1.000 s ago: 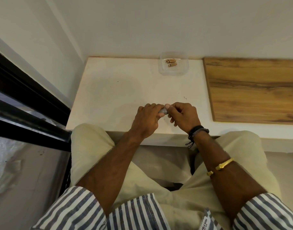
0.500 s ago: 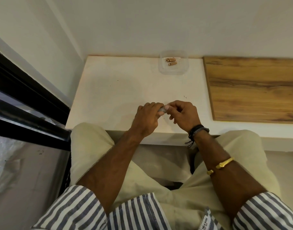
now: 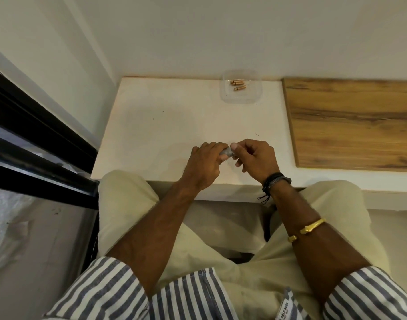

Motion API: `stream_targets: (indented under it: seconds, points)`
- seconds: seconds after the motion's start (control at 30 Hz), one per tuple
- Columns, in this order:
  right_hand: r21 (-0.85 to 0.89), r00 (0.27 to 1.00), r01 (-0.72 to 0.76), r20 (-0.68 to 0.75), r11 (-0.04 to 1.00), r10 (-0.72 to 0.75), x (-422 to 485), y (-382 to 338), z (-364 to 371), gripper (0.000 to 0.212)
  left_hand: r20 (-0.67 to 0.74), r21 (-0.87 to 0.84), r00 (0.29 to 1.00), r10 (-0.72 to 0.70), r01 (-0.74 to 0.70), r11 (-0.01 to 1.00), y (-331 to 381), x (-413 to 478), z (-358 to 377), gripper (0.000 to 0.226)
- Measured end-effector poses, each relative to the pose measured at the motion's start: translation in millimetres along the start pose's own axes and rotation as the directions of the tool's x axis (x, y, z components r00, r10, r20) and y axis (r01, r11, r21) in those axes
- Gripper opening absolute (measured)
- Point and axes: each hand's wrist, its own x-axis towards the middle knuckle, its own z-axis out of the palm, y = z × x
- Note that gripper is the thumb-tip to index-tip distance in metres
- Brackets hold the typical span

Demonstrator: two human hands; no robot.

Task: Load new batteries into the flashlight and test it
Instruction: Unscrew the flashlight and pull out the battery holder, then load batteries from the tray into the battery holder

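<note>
A small grey flashlight (image 3: pixel 226 152) shows only as a short metal end between my two hands, above the near edge of the white table (image 3: pixel 163 125). My left hand (image 3: pixel 203 163) is wrapped around its body and hides most of it. My right hand (image 3: pixel 255 157) pinches the exposed end with thumb and fingertips. Three copper-coloured batteries (image 3: pixel 238 85) lie in a clear plastic tray (image 3: pixel 243 98) at the back of the table, far from both hands.
A wood-grain board (image 3: pixel 352 123) lies on the table's right part. White walls close the back and left. A black window frame (image 3: pixel 36 144) runs along the left. My knees sit under the table's front edge.
Both hands stay together on the flashlight at the same spot. The right hand's fingers have shifted slightly on the end, as in a small twist.
</note>
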Motion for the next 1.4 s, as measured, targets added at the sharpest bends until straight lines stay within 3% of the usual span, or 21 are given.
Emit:
stream_targets:
  seconds: [0.1, 0.2, 0.27, 0.4, 0.47, 0.7, 0.87, 1.07, 1.4]
  points:
    - [0.028, 0.996, 0.083, 0.013, 0.996, -0.083, 1.2, 3.5, -2.0, 0.012, -0.026, -0.015, 1.0, 0.002, -0.002, 1.0, -1.2, 0.9, -1.5, 0.03]
    - [0.054, 0.989, 0.121, 0.078, 0.991, -0.125, 1.8, 2.7, -5.4, 0.035, -0.007, -0.005, 1.0, -0.011, 0.011, 1.0, -2.5, 1.5, -1.4, 0.031]
    - [0.088, 0.995, 0.047, 0.087, 0.995, -0.055, 2.9, 0.4, -6.1, 0.042, -0.008, -0.014, 1.0, -0.008, 0.007, 1.0, -1.0, 1.2, -1.0, 0.031]
    - [0.019, 1.0, -0.025, 0.018, 1.0, 0.025, 3.4, 4.7, -1.6, 0.014, -0.027, -0.027, 1.0, 0.009, -0.01, 1.0, -0.2, 0.1, -0.3, 0.029]
    - [0.026, 1.0, -0.028, -0.007, 0.999, 0.029, 3.9, 6.8, -0.4, 0.013, -0.013, -0.041, 1.0, 0.003, -0.004, 0.999, -0.4, 0.0, -1.2, 0.028]
    - [0.314, 0.975, -0.192, -0.043, 0.93, 0.216, 7.8, 14.6, -5.5, 0.025, -0.048, -0.213, 0.998, -0.044, 0.033, 0.976, 2.1, -0.5, -5.1, 0.026]
    - [0.147, 0.964, -0.185, -0.167, 0.972, 0.209, 15.0, 24.2, -8.2, 0.023, -0.116, -0.386, 0.99, -0.087, 0.036, 0.922, 3.9, 0.9, -8.2, 0.021]
    - [-0.209, 0.93, -0.175, -0.356, 0.962, 0.091, 18.7, 42.8, -4.7, 0.021, -0.128, -0.434, 0.988, -0.083, 0.019, 0.901, 4.5, -0.8, -6.4, 0.021]
    - [-0.234, 0.907, -0.262, -0.391, 0.936, 0.156, 18.6, 53.7, -2.9, 0.024, -0.097, -0.381, 0.994, -0.051, 0.01, 0.925, 3.2, -2.8, -1.9, 0.024]
